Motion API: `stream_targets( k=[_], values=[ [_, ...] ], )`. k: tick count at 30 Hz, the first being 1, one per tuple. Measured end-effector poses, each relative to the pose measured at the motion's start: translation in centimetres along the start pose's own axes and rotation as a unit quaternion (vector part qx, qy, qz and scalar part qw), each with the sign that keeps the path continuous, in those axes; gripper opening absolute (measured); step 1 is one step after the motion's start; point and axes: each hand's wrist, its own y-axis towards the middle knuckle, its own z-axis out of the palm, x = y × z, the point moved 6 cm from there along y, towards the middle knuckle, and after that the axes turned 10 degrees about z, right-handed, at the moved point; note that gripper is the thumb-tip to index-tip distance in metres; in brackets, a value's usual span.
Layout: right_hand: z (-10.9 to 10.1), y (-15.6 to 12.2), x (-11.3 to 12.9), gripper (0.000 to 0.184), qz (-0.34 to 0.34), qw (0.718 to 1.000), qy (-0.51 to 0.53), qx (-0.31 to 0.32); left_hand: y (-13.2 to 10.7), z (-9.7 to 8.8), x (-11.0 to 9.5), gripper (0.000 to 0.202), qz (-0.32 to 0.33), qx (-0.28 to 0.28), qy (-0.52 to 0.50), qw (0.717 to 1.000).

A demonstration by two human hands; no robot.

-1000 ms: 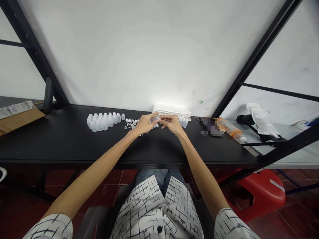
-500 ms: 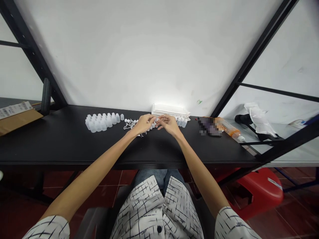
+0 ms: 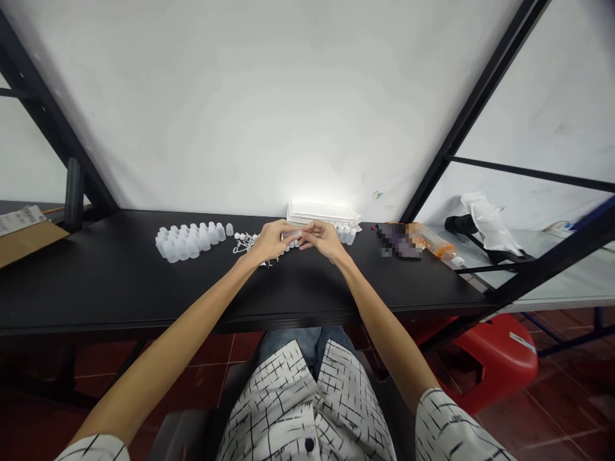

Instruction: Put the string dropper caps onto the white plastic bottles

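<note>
My left hand (image 3: pixel 271 242) and my right hand (image 3: pixel 323 240) meet above the black table (image 3: pixel 120 288), holding a small translucent plastic bottle (image 3: pixel 290 235) between their fingertips. Its details are mostly hidden by my fingers. Just left of my left hand lies a tangle of white plastic caps and thin strands (image 3: pixel 245 242). Further left stands a tight group of several translucent dropper bottles (image 3: pixel 187 243). Several similar bottles (image 3: pixel 346 235) stand just beyond my right hand, in front of a white plastic tray (image 3: pixel 323 212).
Right of the bottles lie a pixelated dark package (image 3: pixel 398 240) and an orange-and-clear tube (image 3: pixel 432 242). A cardboard box (image 3: pixel 24 237) sits at far left. Black metal frame bars (image 3: pixel 461 121) rise on the right, and a white wall stands behind the table.
My hands have drawn slightly closer around the small bottle. The whole scene has shifted left and tilted slightly in view as my head moved.
</note>
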Motion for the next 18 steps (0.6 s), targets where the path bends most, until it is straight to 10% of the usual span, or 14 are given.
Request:
stream_targets(
  k=[18],
  values=[
    [-0.35, 0.17, -0.14, 0.044, -0.027, 0.997, -0.075, -0.009, 0.09, -0.01, 0.8, 0.039, -0.023, 0.045, -0.004, 0.999]
  ],
)
